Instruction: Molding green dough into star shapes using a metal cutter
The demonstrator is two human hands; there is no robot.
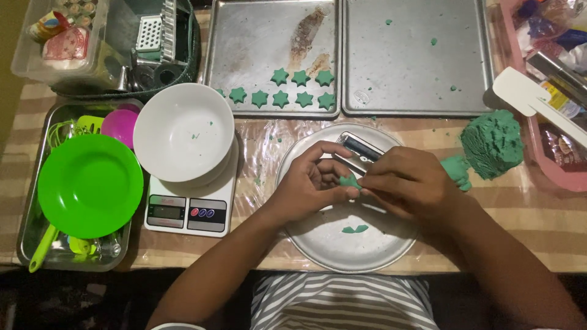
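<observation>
Round metal plate on table, L hand & R hand grips pinched on green dough piece btwn fingertips

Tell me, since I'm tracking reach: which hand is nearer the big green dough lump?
Right. The right hand is just left of the dough lump; the left hand lies farther left.
</observation>
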